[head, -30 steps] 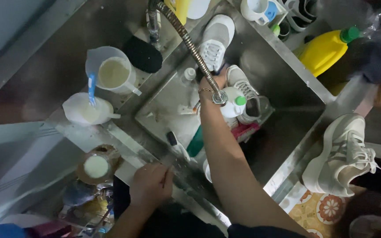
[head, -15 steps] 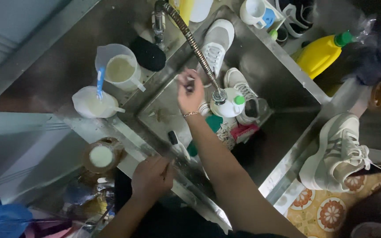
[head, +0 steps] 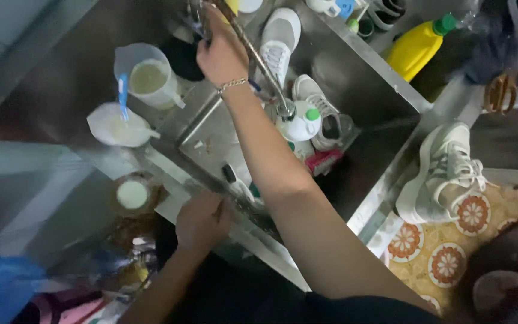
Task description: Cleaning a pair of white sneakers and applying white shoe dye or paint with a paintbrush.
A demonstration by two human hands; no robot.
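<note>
At sink back, right hand (head: 222, 55) grips faucet base (head: 198, 18); flexible metal hose (head: 259, 60) looks stiff, slippery, so I'd hold high. Left hand (head: 201, 221) clenched on sink rim (head: 253, 231).

We are looking down at a steel worktop (head: 61, 90) with a sunken sink (head: 379, 90). A measuring jug (head: 145, 75) and a plastic bowl (head: 115, 126) are standing on it. White sneakers (head: 280, 39) and a white bottle (head: 300, 125) are lying in the sink, and another sneaker (head: 445, 174) is resting on its edge.
</note>
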